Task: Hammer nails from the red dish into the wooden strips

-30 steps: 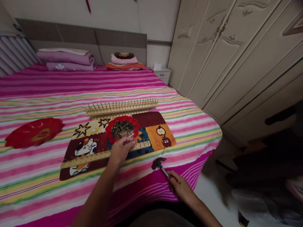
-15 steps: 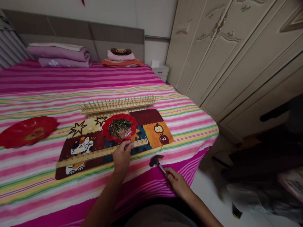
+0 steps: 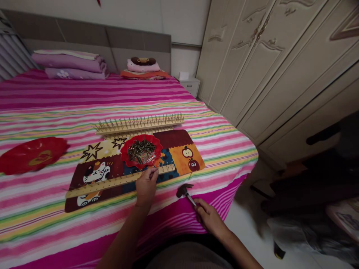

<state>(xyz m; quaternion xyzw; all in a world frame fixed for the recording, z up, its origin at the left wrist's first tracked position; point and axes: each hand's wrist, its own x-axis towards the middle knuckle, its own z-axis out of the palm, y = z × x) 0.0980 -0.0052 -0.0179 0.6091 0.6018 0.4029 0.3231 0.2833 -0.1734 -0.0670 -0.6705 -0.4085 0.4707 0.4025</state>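
My left hand (image 3: 146, 185) is over a long wooden strip (image 3: 117, 182), its thumb and finger pinched together at the strip's top, on what looks like a nail mostly hidden by the fingertips. Several nails stand upright in the strip right of that hand, and small holes run along its left part. In my right hand (image 3: 210, 218) is a claw hammer (image 3: 183, 191), gripped by the handle, its head low over the bed's near side. Just beyond the left hand, a red scalloped bowl (image 3: 125, 158) holds a heap of loose nails (image 3: 142, 150).
Under the strip lies a patterned mat (image 3: 179, 140) with cat and apple pictures. Behind it, a wooden strip (image 3: 140, 125) bristling with nails rests on another strip. A red plate (image 3: 33, 155) lies left on the striped bed (image 3: 224, 142). Wardrobes (image 3: 241, 63) stand right.
My left hand has shifted very slightly to the right along the strip, fingers still pinched. The hammer and right hand are almost where they were.
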